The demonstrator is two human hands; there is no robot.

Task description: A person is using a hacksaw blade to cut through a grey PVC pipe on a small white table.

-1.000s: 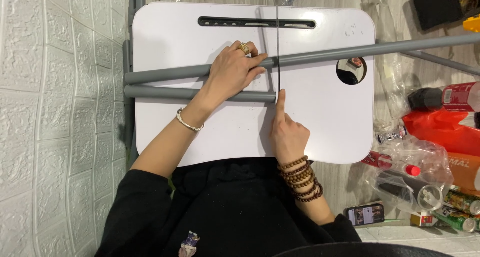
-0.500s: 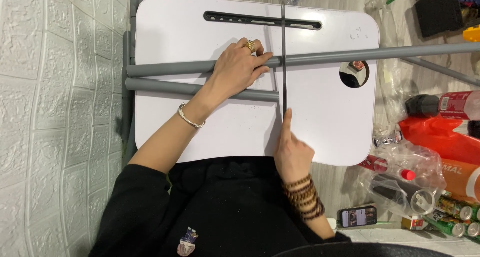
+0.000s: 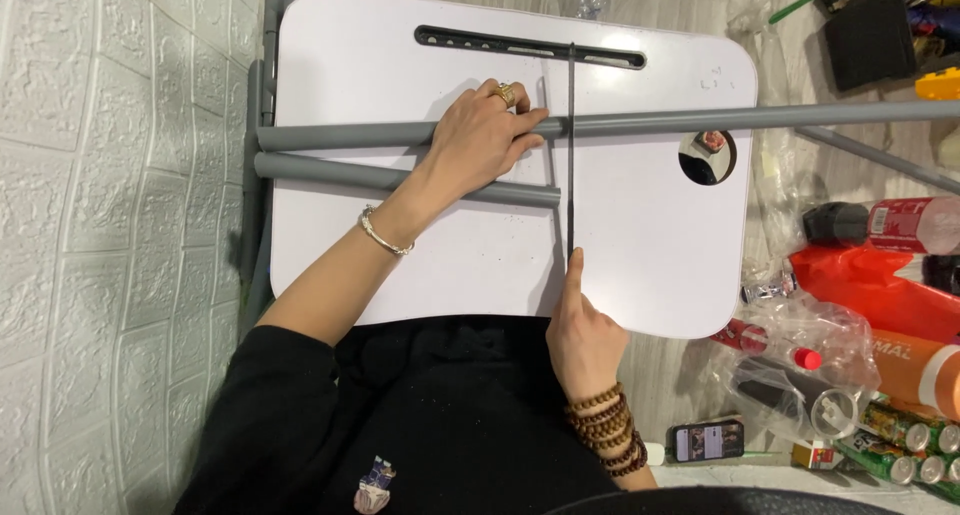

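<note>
Left hand (image 3: 485,140) clasping smooth grey tube (image 3: 650,122), right hand (image 3: 580,330) gripping thin dark rod (image 3: 570,155), glossy white board (image 3: 650,265)

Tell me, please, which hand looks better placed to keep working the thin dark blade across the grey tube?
Probably the right hand: it grips the near end of the thin dark blade, which crosses the upper grey tube. The left hand is pressed on both tubes beside the blade, steadying them.
</note>
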